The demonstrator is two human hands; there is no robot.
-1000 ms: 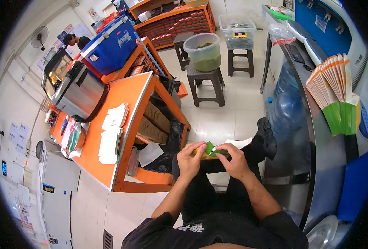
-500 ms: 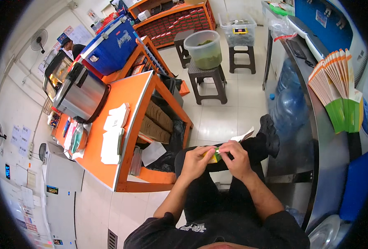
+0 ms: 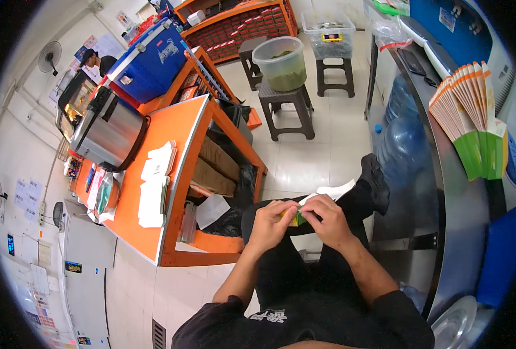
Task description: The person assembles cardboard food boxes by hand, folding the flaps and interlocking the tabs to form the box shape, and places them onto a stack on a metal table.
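Note:
Above my lap I hold a small green and yellow carton [image 3: 295, 218], mostly hidden by my fingers. My left hand [image 3: 269, 225] is closed around its left side. From the right, my right hand [image 3: 329, 222] pinches its upper green edge, thumb and forefinger close to the left fingertips. White paper pieces [image 3: 335, 190] rest on my raised leg, just beyond the right hand. Flat green and white folded cartons [image 3: 470, 152] lie fanned out on the metal counter at my right.
An orange table [image 3: 131, 224] at my left carries white card stacks [image 3: 155, 189] and a silver cooker [image 3: 109, 132]. Ahead, a tub of green contents [image 3: 281, 67] stands on a dark stool [image 3: 285, 110]. The metal counter [image 3: 464, 232] borders my right. Another person [image 3: 98, 61] is far left.
My right fingers have moved closer to the left hand and now press the carton's top edge. A white bit there no longer shows. More of the white paper on my leg is visible.

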